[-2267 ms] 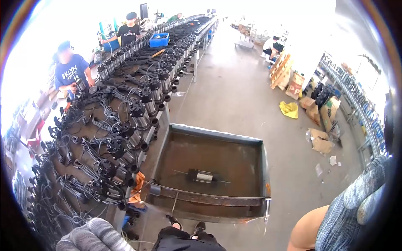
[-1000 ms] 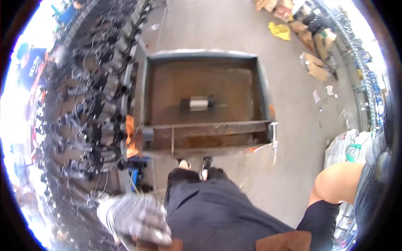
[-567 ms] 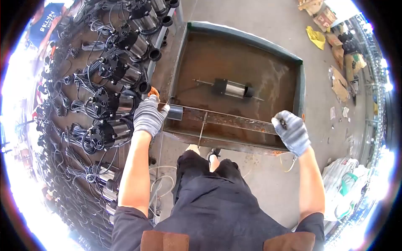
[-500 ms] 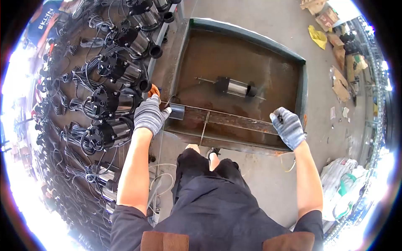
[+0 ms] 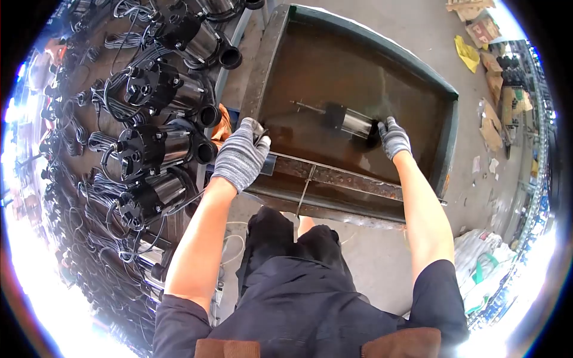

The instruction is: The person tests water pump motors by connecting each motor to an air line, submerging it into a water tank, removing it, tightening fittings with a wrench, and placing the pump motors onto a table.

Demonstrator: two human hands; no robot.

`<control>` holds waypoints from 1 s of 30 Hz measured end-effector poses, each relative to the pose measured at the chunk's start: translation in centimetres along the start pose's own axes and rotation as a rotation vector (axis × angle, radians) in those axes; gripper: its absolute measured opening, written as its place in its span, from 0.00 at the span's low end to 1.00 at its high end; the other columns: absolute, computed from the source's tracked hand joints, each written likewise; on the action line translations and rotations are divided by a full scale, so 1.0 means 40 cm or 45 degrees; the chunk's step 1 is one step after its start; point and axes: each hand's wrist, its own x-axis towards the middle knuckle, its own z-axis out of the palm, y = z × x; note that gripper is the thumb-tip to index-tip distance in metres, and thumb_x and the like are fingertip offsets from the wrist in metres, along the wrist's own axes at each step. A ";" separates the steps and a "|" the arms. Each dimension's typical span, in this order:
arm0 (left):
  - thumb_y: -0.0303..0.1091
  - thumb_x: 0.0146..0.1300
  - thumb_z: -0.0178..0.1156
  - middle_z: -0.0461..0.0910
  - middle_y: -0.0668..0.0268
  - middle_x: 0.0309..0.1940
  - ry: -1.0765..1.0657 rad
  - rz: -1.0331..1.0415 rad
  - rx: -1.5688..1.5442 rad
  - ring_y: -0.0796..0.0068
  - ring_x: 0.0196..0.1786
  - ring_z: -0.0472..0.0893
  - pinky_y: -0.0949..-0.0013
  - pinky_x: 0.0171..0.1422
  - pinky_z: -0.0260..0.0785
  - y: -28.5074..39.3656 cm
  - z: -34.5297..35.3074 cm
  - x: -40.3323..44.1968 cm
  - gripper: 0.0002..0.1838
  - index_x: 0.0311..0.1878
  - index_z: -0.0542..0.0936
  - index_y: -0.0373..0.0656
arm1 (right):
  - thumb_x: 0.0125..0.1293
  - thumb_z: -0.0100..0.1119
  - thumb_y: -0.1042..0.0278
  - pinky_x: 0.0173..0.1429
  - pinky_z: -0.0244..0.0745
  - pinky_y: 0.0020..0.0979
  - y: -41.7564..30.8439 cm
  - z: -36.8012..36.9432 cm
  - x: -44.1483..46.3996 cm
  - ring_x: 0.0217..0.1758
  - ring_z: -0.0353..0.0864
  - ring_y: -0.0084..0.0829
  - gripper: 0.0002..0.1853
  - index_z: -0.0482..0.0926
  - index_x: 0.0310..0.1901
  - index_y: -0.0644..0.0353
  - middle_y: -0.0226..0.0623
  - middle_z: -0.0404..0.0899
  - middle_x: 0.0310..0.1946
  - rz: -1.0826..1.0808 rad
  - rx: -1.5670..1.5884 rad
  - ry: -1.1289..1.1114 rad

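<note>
Right hand (image 5: pixel 395 139) outstretched beside pump (image 5: pixel 357 124), left hand (image 5: pixel 241 156) curled near tank rim (image 5: pixel 264 68), both grips unclear

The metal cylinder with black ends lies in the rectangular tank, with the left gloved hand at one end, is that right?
Not quite: in the head view, it is the right gloved hand at one end of the metal cylinder with black ends, which does lie in the rectangular tank.

The bench (image 5: pixel 102 71) bears pumps (image 5: pixel 171 89) and coiled cables (image 5: pixel 122 42), the tank (image 5: pixel 449 143) one cylinder (image 5: pixel 357 124).
</note>
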 end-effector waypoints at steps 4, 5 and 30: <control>0.28 0.67 0.67 0.82 0.58 0.32 0.083 0.058 -0.051 0.59 0.35 0.83 0.61 0.46 0.77 0.008 0.058 0.051 0.10 0.46 0.76 0.39 | 0.80 0.48 0.49 0.69 0.74 0.48 0.044 0.023 0.118 0.69 0.75 0.58 0.27 0.72 0.70 0.59 0.57 0.78 0.64 -0.051 -0.004 0.019; 0.27 0.65 0.67 0.82 0.58 0.32 0.133 0.115 0.019 0.60 0.35 0.83 0.62 0.46 0.77 0.004 0.072 0.065 0.10 0.45 0.76 0.39 | 0.80 0.48 0.50 0.69 0.74 0.48 0.023 0.004 0.116 0.69 0.75 0.57 0.26 0.73 0.70 0.58 0.57 0.78 0.65 -0.024 -0.044 -0.010; 0.31 0.72 0.63 0.87 0.58 0.40 0.448 0.262 -0.684 0.65 0.42 0.86 0.64 0.50 0.77 -0.025 0.052 0.060 0.09 0.52 0.81 0.41 | 0.65 0.63 0.54 0.64 0.79 0.47 -0.116 -0.148 -0.033 0.61 0.84 0.55 0.29 0.75 0.62 0.65 0.61 0.84 0.54 0.135 -0.206 -0.064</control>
